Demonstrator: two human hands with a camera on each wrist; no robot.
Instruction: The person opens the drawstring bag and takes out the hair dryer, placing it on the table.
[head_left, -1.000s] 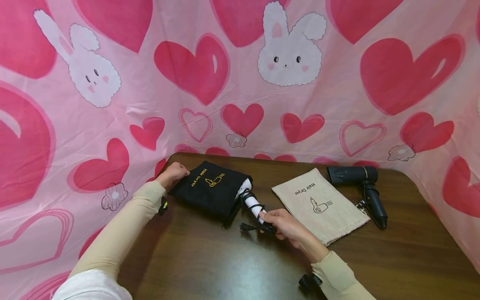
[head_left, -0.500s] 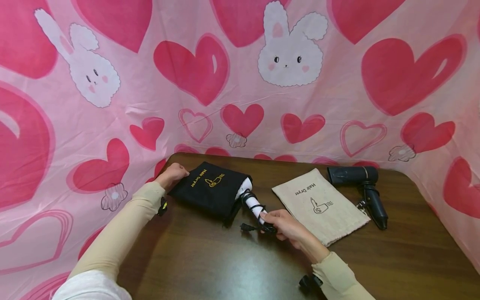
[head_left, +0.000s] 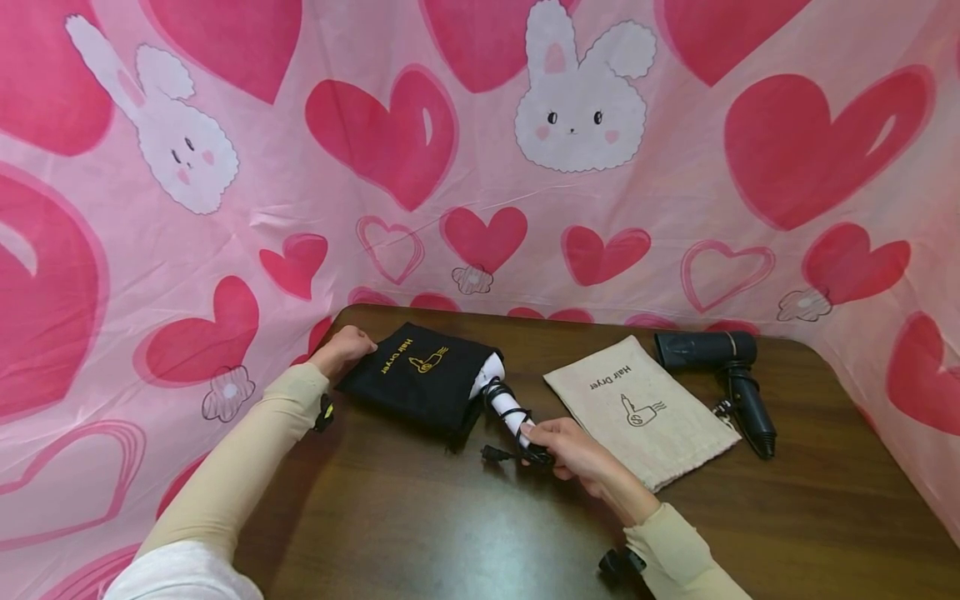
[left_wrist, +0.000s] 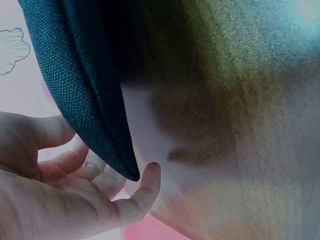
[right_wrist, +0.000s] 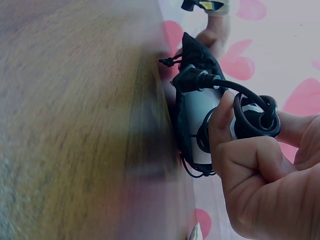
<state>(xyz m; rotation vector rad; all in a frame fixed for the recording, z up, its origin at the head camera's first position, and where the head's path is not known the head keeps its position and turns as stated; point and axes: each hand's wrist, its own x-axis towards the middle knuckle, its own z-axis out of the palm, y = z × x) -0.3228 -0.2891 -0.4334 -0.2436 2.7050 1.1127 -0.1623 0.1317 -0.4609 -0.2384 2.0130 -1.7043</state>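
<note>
A black drawstring bag with yellow "Hair Dryer" lettering lies on the table at centre left. Its far left corner is pinched by my left hand; in the left wrist view, the thumb and fingers sit around the bag's edge. From the bag's right end sticks out a white hair dryer, its head mostly hidden inside. Black cord is wound about the handle, and the plug hangs beside it. My right hand grips the handle's end with thumb and curled fingers.
A beige "Hair Dryer" bag lies flat to the right. Beyond it rests a black hair dryer, handle towards me. Pink heart-printed cloth rises behind and beside the brown table.
</note>
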